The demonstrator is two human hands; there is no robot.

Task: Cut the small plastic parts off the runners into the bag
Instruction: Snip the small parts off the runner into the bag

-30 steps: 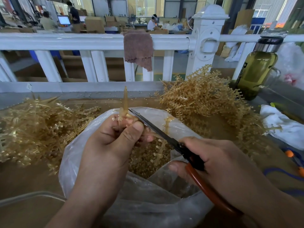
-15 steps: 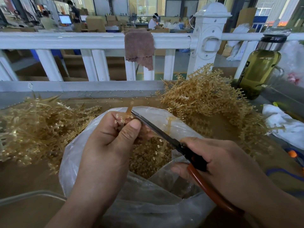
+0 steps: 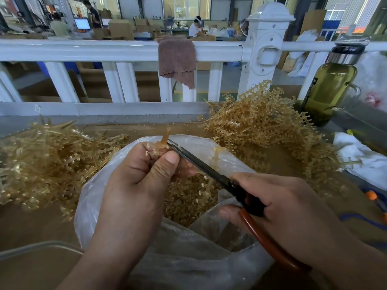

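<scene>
My left hand (image 3: 144,176) grips an amber plastic runner (image 3: 164,139) over the open clear plastic bag (image 3: 98,191). Only the runner's short top end sticks out above my fingers. My right hand (image 3: 278,206) holds scissors (image 3: 201,162) with black blades and red-brown handles. The blade tips touch the runner just above my left thumb. Small amber cut parts (image 3: 188,197) fill the bottom of the bag.
A heap of amber runners (image 3: 46,162) lies left of the bag and a taller heap (image 3: 261,126) lies at the right. A bottle of greenish liquid (image 3: 328,88) stands at the far right before a white railing (image 3: 104,50). White cloth (image 3: 360,155) lies at the right edge.
The runner has slid down through my left hand, so less of it sticks up. The scissors stay at the runner beside my thumb.
</scene>
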